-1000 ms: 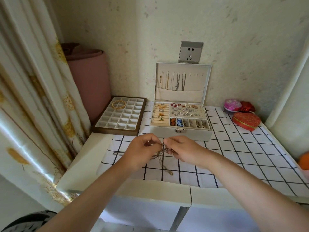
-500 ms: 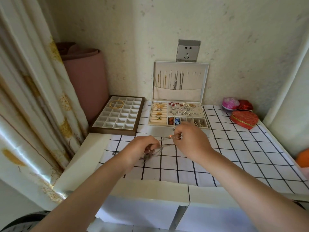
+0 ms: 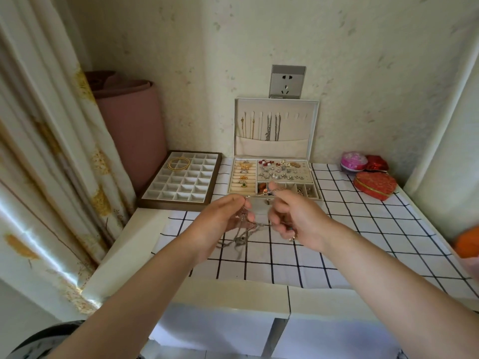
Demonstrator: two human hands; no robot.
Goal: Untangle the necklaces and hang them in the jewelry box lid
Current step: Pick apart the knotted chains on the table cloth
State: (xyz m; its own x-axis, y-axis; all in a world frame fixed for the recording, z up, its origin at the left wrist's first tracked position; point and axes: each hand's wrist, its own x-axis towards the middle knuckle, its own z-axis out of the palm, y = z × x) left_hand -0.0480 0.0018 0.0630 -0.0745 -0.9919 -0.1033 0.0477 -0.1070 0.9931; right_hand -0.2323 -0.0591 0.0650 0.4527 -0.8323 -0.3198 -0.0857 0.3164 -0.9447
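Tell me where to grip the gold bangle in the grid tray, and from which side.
Pinch the gold bangle by its near rim, from straight above. It lies flat across dividers at the far left corner of the grid tray; the hollow cells beneath probably leave fingertip room, while the tray walls block a sideways reach.

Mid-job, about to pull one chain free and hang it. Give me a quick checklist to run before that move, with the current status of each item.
1. Grip: left hand and right hand both pinch the tangled necklaces: ok.
2. One chain separated: the strands hang bunched in a knot below the hands: not ok.
3. The jewelry box lid is open and upright: ok.
4. There are free hooks at the lid's right side: ok.
5. Clasp open or closed: too small to see, cannot tell.
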